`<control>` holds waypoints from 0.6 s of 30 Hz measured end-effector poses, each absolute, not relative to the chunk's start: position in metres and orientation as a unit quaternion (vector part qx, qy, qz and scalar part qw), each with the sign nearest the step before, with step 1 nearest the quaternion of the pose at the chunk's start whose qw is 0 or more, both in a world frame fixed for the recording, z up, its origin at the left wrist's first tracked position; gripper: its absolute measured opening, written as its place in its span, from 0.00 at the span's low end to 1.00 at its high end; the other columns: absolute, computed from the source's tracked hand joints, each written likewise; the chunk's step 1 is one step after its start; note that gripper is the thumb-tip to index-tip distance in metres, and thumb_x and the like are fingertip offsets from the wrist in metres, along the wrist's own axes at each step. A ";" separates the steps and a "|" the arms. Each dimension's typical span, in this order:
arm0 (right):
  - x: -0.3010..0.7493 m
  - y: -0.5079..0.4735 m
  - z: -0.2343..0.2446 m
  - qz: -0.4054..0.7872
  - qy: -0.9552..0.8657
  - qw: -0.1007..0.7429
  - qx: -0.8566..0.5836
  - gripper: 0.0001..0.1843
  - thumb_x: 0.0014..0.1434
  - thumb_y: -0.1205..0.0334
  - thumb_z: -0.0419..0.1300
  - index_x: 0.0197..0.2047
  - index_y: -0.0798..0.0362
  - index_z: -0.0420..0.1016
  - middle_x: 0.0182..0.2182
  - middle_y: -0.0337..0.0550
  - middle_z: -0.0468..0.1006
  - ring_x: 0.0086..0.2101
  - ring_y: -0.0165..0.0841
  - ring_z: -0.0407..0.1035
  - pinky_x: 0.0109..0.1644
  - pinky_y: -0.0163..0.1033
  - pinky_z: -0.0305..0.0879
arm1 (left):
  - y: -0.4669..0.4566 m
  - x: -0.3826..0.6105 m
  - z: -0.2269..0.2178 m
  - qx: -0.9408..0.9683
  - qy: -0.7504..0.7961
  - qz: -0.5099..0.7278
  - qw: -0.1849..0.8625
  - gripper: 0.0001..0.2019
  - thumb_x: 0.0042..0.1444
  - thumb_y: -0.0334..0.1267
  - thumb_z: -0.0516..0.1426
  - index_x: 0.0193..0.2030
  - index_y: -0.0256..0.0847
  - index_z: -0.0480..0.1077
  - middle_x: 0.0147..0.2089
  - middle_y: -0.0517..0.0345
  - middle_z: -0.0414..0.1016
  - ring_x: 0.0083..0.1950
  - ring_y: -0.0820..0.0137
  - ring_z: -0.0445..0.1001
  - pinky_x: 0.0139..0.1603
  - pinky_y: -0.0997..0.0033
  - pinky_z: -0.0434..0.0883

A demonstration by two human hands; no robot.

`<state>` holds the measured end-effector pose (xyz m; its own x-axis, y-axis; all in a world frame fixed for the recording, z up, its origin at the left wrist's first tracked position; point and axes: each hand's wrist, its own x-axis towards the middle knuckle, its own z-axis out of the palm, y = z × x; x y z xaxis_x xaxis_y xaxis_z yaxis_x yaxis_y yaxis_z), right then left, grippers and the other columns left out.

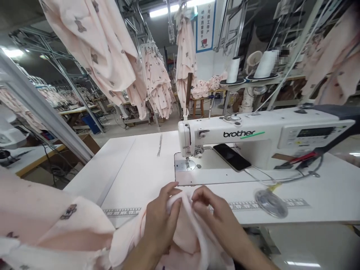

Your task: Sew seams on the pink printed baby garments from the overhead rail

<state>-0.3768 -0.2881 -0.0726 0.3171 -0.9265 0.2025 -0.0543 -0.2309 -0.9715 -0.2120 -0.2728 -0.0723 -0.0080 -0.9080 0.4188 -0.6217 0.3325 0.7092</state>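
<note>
Bare white table lies open leftward; the sewing machine (phone beneath its arm) blocks ahead-right.

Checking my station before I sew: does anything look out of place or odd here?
A phone lies on the sewing machine bed, under its arm and near the needle. Otherwise nothing stands out; both hands pinch the pink fabric.

Two bare forearms rise from six o'clock, converging toward twelve. Left hand and right hand sit close together, knuckles up, fingers curled and pinched shut.
</note>
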 end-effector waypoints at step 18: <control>-0.393 -0.324 -0.061 -0.378 0.397 0.408 -0.730 0.10 0.63 0.59 0.51 0.32 0.52 0.68 0.30 0.37 0.70 0.34 0.32 0.65 0.36 0.34 0.57 | -0.311 -0.209 -0.029 0.553 -0.657 -0.396 0.325 0.07 0.52 0.40 0.59 0.34 0.41 0.75 0.35 0.60 0.77 0.38 0.69 0.73 0.38 0.75 0.67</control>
